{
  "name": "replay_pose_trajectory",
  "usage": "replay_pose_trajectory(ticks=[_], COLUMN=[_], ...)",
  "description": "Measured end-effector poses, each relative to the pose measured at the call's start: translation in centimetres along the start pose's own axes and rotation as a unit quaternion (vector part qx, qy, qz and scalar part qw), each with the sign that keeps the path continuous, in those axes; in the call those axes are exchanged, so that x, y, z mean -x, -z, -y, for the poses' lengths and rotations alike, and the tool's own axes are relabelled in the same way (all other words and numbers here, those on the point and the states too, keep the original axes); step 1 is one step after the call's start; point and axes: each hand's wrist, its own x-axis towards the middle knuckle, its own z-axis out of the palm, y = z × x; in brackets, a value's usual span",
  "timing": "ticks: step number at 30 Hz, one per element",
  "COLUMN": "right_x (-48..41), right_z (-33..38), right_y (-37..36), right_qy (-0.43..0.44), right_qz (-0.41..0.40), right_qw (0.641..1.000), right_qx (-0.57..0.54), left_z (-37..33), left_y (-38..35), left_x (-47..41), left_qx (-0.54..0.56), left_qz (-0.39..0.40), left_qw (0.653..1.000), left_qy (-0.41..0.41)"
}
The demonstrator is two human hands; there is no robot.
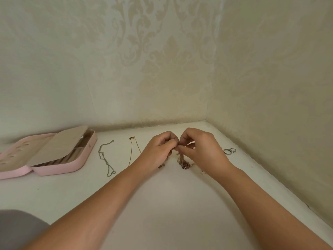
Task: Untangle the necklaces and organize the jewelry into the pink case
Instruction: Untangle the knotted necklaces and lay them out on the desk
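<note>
A tangle of thin gold necklaces (184, 164) lies on the white table near the corner. My left hand (160, 149) and my right hand (200, 147) meet just above it, each pinching strands of the tangle between thumb and fingertips; the chains hang down from the pinch to the heap. A silver chain (106, 157) lies stretched out to the left. Beside it lies a gold chain (132, 150), partly hidden by my left wrist. The pink case (59, 168) lies open at the far left, its beige inner flap raised over the ring rolls.
Two silver rings (229, 151) lie to the right of my right hand, close to the wall. Patterned walls close in the table at the back and right. A grey cloth shape (18, 230) fills the bottom left corner.
</note>
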Motion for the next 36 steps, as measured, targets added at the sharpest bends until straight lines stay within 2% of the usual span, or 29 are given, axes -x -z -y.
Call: replay_pose_trajectory(ticks=[3,7,10,15,18,20,24,27,31,36], right_x=[0.0,0.1,0.1,-0.1,-0.2,-0.2,0.2,0.0,-0.1,0.3], right_z=[0.1,0.3,0.3,-0.1,-0.4,-0.4,0.4,0.3,0.0,0.6], right_y=[-0.2,-0.4,-0.7,-0.8,-0.6,-0.4,-0.5,-0.4,-0.3,0.0], right_qy=[-0.029,-0.032,-0.031,-0.044,-0.059,-0.057,-0.036,-0.055,-0.071,-0.033], right_qz=[-0.023,-0.032,-0.044,-0.048,-0.072,-0.057,0.043,0.024,0.023,0.063], right_qw=[0.998,0.998,0.998,0.997,0.995,0.997,0.998,0.998,0.995,0.997], right_qx=[-0.053,-0.037,-0.020,-0.041,-0.029,-0.001,-0.009,0.026,0.060,0.042], left_z=[-0.3,0.0,0.1,-0.1,-0.2,0.0,0.4,0.2,0.2,0.5], left_y=[-0.1,-0.2,-0.5,0.1,0.2,0.1,0.4,0.5,0.0,0.4], left_x=[0.3,0.4,0.5,0.1,0.0,-0.1,-0.4,-0.3,-0.1,-0.3], left_qx=[0.000,-0.031,-0.056,-0.031,-0.027,-0.044,-0.041,0.004,-0.022,-0.007], left_qz=[-0.027,-0.088,-0.067,-0.009,-0.007,-0.031,-0.059,-0.027,0.025,-0.036], left_qw=[0.999,0.992,0.993,0.999,1.000,0.999,0.997,0.999,0.999,0.999], left_qy=[-0.028,-0.085,-0.083,-0.027,-0.009,-0.004,-0.007,-0.016,0.025,0.006])
